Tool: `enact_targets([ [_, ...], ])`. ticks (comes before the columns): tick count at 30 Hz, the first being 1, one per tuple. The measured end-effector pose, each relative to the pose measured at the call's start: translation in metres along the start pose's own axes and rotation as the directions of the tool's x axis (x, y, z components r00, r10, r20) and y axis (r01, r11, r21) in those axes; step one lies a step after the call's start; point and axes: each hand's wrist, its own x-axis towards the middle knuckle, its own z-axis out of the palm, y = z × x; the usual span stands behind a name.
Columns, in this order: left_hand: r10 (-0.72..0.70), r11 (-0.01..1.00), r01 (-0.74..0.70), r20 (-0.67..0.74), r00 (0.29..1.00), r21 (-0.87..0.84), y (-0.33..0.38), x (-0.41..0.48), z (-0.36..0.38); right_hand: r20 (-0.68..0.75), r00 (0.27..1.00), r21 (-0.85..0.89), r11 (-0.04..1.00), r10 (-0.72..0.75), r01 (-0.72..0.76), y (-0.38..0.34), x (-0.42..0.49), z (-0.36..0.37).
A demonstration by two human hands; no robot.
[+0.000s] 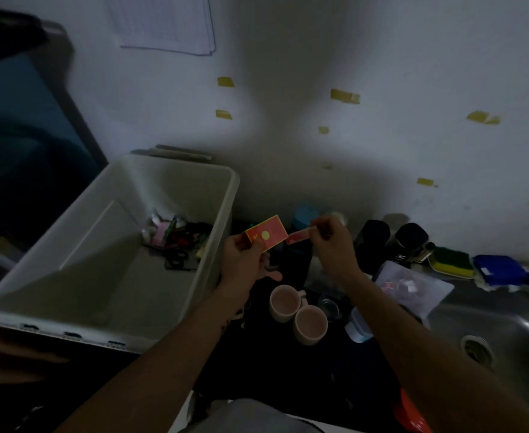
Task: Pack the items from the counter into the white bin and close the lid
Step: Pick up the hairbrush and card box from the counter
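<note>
The white bin point(200, 189) stands open at the left, with scissors and several small items point(175, 239) in its far right corner. My left hand point(247, 260) pinches a small red box with a yellow dot point(267, 234) just right of the bin's rim. Beside it my right hand point(331, 242) pinches a smaller red piece point(297, 236) that touches the box's right end. Two pink mugs point(297, 310) stand on the dark counter below my hands. No lid is clearly visible.
Dark bottles point(391, 242), a blue container point(305, 214), a clear plastic box point(413, 285), a small glass point(330, 304), a green-yellow sponge point(450, 260) and a blue sponge point(500, 270) crowd the counter. The steel sink point(491, 335) lies at the right. The wall is close behind.
</note>
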Motion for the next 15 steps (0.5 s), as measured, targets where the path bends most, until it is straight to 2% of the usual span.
enact_targets([
  [8,0.072,0.997,-0.071,0.032,0.997,-0.041,0.04,0.02,-0.034,0.008,0.999,0.021,0.999,-0.047,0.047,-0.04,0.01,0.02],
  [15,0.068,0.998,-0.067,0.039,0.997,-0.015,0.061,0.048,-0.089,0.036,0.995,0.093,0.992,-0.088,0.084,-0.089,0.015,0.064],
])
